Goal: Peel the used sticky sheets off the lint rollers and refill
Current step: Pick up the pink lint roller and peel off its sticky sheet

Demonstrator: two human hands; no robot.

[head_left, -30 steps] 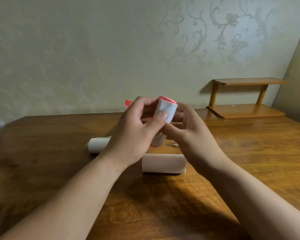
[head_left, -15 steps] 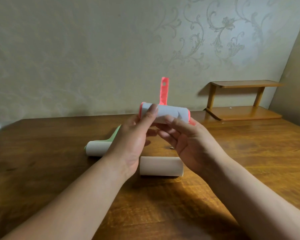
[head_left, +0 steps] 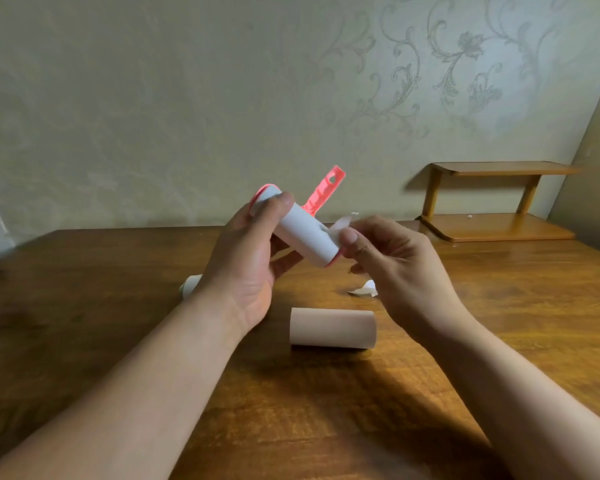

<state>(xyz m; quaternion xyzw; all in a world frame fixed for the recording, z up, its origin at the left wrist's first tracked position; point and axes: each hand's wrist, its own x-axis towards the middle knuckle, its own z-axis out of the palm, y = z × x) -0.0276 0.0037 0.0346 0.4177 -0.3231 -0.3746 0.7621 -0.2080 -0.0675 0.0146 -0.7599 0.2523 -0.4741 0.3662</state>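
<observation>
My left hand (head_left: 246, 258) grips the pink lint roller (head_left: 302, 230) by its white roll, tilted, with the pink handle pointing up and to the right. At the roll's right end, my right hand (head_left: 392, 261) pinches a lifted corner of the sticky sheet (head_left: 342, 225) between thumb and finger. A spare refill roll (head_left: 332, 328) lies on its side on the table below my hands. A second roller (head_left: 190, 285) lies behind my left wrist, mostly hidden.
A small torn scrap of white sheet (head_left: 362, 289) lies on the wooden table (head_left: 84, 306) by my right hand. A low two-tier wooden shelf (head_left: 492, 202) stands at the back right against the patterned wall.
The pink roller has turned from level to tilted, its handle now leaning right. My right hand has shifted to the roll's right end and lifted a corner of the sheet.
</observation>
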